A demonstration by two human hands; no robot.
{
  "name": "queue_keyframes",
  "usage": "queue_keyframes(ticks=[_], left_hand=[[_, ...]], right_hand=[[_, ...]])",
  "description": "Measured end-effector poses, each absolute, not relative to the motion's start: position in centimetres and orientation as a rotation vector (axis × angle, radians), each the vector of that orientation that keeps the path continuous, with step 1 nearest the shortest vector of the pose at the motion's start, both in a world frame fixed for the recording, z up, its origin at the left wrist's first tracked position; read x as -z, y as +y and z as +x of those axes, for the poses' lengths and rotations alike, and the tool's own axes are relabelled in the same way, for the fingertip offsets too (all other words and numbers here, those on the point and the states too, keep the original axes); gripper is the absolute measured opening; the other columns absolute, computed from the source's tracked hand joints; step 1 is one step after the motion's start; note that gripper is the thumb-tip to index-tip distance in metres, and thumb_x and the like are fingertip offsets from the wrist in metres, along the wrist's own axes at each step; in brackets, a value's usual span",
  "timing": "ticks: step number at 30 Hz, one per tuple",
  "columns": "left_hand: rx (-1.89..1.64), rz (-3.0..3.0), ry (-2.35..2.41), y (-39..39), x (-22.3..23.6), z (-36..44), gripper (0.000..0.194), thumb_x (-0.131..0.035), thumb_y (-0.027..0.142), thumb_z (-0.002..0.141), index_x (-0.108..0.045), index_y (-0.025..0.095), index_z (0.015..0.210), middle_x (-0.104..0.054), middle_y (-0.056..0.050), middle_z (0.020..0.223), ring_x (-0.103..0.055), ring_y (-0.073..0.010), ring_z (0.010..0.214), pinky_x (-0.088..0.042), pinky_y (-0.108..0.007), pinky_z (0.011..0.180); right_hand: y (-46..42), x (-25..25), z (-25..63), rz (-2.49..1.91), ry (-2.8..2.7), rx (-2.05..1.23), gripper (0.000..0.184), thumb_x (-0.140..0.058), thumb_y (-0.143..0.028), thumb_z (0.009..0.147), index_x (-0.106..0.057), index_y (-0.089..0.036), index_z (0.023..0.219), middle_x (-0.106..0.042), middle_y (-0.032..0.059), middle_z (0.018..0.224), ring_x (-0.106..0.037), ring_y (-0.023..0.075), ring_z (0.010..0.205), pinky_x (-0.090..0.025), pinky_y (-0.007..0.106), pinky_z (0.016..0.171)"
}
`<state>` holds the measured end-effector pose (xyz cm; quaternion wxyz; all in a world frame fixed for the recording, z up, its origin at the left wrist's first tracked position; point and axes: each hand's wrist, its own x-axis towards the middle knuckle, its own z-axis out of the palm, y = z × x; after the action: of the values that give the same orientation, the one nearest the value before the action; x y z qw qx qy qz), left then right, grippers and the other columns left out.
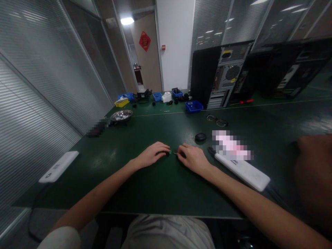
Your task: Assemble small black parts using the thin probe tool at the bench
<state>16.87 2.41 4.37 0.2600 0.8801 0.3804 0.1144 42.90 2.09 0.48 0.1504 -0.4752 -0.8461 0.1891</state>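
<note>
Just above the green tabletop [145,193], my two hands face each other with a small gap between them. My left hand [153,155] is closed, its fingers and thumb pinching a small black piece with a green end [170,152]. In my right hand [194,158], thumb and fingers close on a thin metal rod [175,153] whose tip points left at the green end. The rest of the rod is hidden in the fingers, and I cannot tell if the tip touches. A black computer mouse [200,137] lies just beyond my right hand.
White power strips lie at right [243,171] and left [59,166]. Glasses [217,120], a metal bowl [121,115], a blue tray [194,106] and a computer tower [220,76] stand farther back. Another person's arm [313,173] rests at far right.
</note>
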Motion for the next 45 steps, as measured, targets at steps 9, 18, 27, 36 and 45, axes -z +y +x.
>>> queue_keyframes(ticks=[9, 18, 27, 36, 45], left_hand=[[-0.288, 2.418, 1.029, 2.6, -4.3, 17.2, 0.031, -0.054, 0.026, 0.101, -0.066, 0.026, 0.13, -0.067, -0.008, 0.121, -0.057, -0.0206, 0.118, -0.046, -0.04, 0.105], [-0.312, 2.286, 1.536, 5.8, -3.3, 9.7, 0.027, -0.057, 0.036, 0.099, -0.07, 0.024, 0.119, -0.065, -0.008, 0.124, -0.06, -0.0215, 0.114, -0.051, -0.038, 0.098], [-0.321, 1.821, 2.527, 7.4, -5.2, -5.9, 0.034, -0.062, 0.036, 0.097, -0.063, 0.013, 0.122, -0.065, -0.011, 0.119, -0.064, -0.0232, 0.106, -0.055, -0.046, 0.094], [-0.307, 1.788, 2.795, 6.4, -4.3, -8.5, 0.033, -0.061, 0.035, 0.098, -0.063, 0.014, 0.122, -0.063, -0.012, 0.128, -0.061, -0.026, 0.118, -0.051, -0.05, 0.103], [-0.138, 1.828, 2.834, 6.7, -4.0, -8.4, 0.032, -0.062, 0.034, 0.097, -0.063, 0.013, 0.122, -0.062, -0.012, 0.126, -0.062, -0.0256, 0.115, -0.054, -0.048, 0.098]], right_hand=[[2.0, -0.6, 42.6, -1.389, -2.412, -0.557, 0.018, -0.053, -0.038, 0.1, -0.065, -0.025, 0.099, -0.066, 0.0022, 0.101, -0.061, 0.0152, 0.079, -0.031, 0.028, 0.064], [2.0, -0.5, 42.7, -1.385, -2.4, -0.582, 0.019, -0.053, -0.04, 0.101, -0.065, -0.025, 0.1, -0.066, 0.0017, 0.101, -0.061, 0.0144, 0.078, -0.031, 0.027, 0.062], [2.0, -1.0, 42.8, -1.388, -2.403, -0.619, 0.02, -0.053, -0.039, 0.101, -0.066, -0.024, 0.1, -0.066, 0.0031, 0.103, -0.062, 0.0153, 0.08, -0.032, 0.027, 0.063], [1.9, -1.0, 42.7, -1.393, -2.393, -0.642, 0.02, -0.053, -0.039, 0.101, -0.067, -0.024, 0.101, -0.066, 0.0028, 0.103, -0.062, 0.015, 0.08, -0.035, 0.027, 0.065], [1.9, -0.9, 42.7, -1.393, -2.382, -0.64, 0.018, -0.054, -0.038, 0.1, -0.067, -0.024, 0.1, -0.066, 0.0023, 0.103, -0.062, 0.0153, 0.081, -0.035, 0.027, 0.065]])
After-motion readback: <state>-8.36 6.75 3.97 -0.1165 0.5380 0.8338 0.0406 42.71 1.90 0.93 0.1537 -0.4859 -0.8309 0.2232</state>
